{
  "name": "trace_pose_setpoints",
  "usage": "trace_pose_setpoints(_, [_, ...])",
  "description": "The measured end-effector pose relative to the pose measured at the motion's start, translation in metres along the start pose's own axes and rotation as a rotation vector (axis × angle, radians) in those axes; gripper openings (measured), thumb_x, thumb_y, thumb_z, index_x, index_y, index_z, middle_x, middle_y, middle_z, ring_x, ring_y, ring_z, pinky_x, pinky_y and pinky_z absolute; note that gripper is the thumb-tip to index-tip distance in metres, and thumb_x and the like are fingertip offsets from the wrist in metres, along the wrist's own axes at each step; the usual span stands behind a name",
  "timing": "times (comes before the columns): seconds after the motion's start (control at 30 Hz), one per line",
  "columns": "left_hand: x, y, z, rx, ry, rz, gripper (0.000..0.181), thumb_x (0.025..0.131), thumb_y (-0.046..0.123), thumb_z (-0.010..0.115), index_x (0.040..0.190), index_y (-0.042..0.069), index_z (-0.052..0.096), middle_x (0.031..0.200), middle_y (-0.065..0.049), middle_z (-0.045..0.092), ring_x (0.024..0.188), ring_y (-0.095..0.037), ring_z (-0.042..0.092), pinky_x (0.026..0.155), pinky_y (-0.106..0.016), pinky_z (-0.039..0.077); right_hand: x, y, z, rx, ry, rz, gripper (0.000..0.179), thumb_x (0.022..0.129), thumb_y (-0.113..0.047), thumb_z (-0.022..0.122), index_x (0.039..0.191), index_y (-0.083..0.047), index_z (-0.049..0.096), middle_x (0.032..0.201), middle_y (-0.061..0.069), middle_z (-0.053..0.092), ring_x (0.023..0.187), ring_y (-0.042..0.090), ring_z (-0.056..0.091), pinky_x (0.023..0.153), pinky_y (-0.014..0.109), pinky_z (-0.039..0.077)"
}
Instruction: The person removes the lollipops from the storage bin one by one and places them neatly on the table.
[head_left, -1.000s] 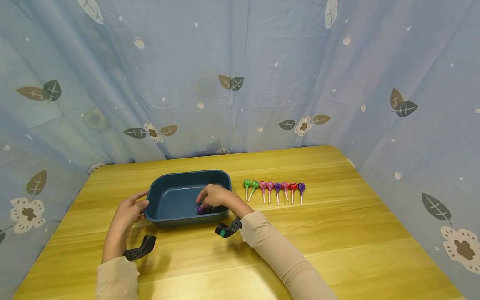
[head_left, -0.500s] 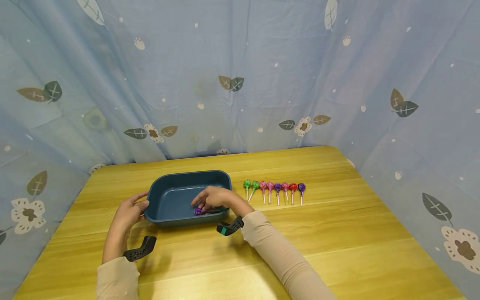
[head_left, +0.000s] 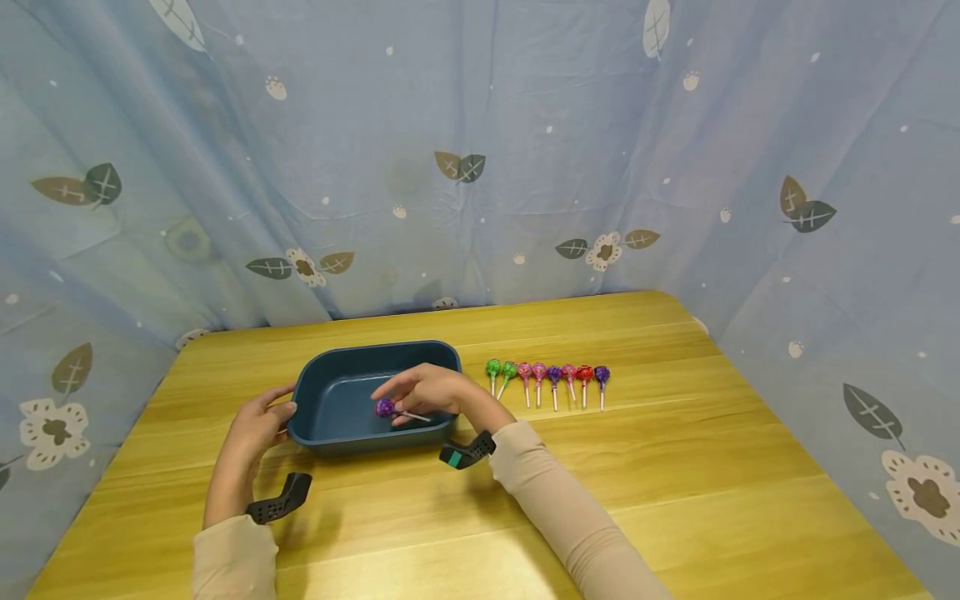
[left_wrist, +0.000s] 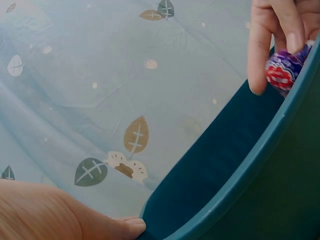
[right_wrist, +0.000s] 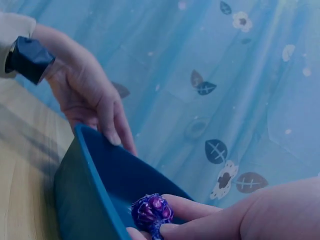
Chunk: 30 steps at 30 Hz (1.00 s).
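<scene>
A dark blue plastic bin (head_left: 341,408) stands on the table at left of centre. My left hand (head_left: 255,423) holds the bin's left end, with the thumb at the rim in the left wrist view. Inside the bin's right half, my right hand (head_left: 431,390) pinches a purple-wrapped lollipop (head_left: 386,407) between thumb and fingers. Its white stick points right, and its round head faces left. Up close in the right wrist view, the lollipop's head (right_wrist: 152,210) shows purple and pink foil beside the bin wall (right_wrist: 95,185).
Right of the bin, several lollipops (head_left: 555,375) lie in a row on the wooden table (head_left: 637,483), sticks toward me. Their wrappers are green, pink, purple and red. A blue patterned curtain (head_left: 510,167) hangs behind the table and at both sides.
The right hand has raised the purple lollipop from low near the bin's front wall, and its stick now shows. The left hand and the row of lollipops have stayed put.
</scene>
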<state>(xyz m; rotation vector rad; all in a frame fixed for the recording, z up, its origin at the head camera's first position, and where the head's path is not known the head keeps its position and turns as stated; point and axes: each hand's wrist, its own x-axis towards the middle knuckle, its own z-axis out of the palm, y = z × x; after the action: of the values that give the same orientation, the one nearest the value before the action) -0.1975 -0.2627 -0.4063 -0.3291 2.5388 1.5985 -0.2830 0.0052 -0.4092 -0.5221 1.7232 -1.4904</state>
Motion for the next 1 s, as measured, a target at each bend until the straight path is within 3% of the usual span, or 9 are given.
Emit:
trace_pose_setpoints(0.2, [-0.001, -0.001, -0.001, 0.004, -0.018, 0.012, 0.052, 0.105, 0.017, 0.039, 0.150, -0.004, 0.024, 0.122, -0.028, 0.055, 0.082, -0.012, 0.061, 0.075, -0.031, 0.052, -0.006, -0.002, 0.000, 0.170, -0.032, -0.042, 0.038, 0.092, 0.017, 0.047, 0.127, 0.008, 0.058, 0.113, 0.016, 0.061, 0.111, 0.043, 0.057, 0.088, 0.044, 0.049])
trace_pose_setpoints(0.43, [-0.002, -0.002, -0.001, 0.003, -0.041, 0.026, 0.053, 0.105, 0.018, 0.038, 0.151, -0.005, 0.023, 0.120, -0.025, 0.056, 0.083, -0.009, 0.060, 0.078, -0.033, 0.051, -0.018, -0.004, -0.003, 0.248, 0.001, -0.098, 0.038, 0.093, 0.015, 0.049, 0.130, 0.009, 0.055, 0.120, 0.014, 0.061, 0.105, 0.037, 0.062, 0.089, 0.044, 0.048])
trace_pose_setpoints(0.6, [-0.002, -0.001, -0.002, 0.005, -0.038, 0.024, 0.053, 0.105, 0.018, 0.038, 0.151, -0.005, 0.023, 0.119, -0.024, 0.057, 0.081, -0.007, 0.061, 0.078, -0.033, 0.052, -0.025, -0.002, -0.009, 0.262, 0.024, -0.125, 0.037, 0.093, 0.015, 0.049, 0.130, 0.010, 0.054, 0.119, 0.014, 0.060, 0.112, 0.042, 0.058, 0.091, 0.045, 0.048])
trace_pose_setpoints(0.77, [-0.002, 0.000, -0.002, 0.008, -0.029, 0.015, 0.052, 0.105, 0.017, 0.038, 0.151, -0.004, 0.024, 0.119, -0.024, 0.058, 0.080, -0.007, 0.061, 0.075, -0.032, 0.051, -0.033, 0.001, -0.015, 0.259, 0.057, -0.131, 0.038, 0.094, 0.013, 0.050, 0.131, 0.008, 0.052, 0.112, 0.015, 0.058, 0.102, 0.034, 0.064, 0.091, 0.041, 0.048])
trace_pose_setpoints(1.0, [-0.002, 0.000, -0.003, 0.010, -0.030, 0.010, 0.053, 0.105, 0.018, 0.038, 0.151, -0.004, 0.024, 0.122, -0.026, 0.056, 0.081, -0.008, 0.061, 0.077, -0.033, 0.052, -0.043, 0.005, -0.019, 0.279, 0.125, -0.155, 0.038, 0.093, 0.012, 0.053, 0.130, 0.005, 0.053, 0.115, 0.017, 0.056, 0.096, 0.030, 0.066, 0.089, 0.041, 0.050])
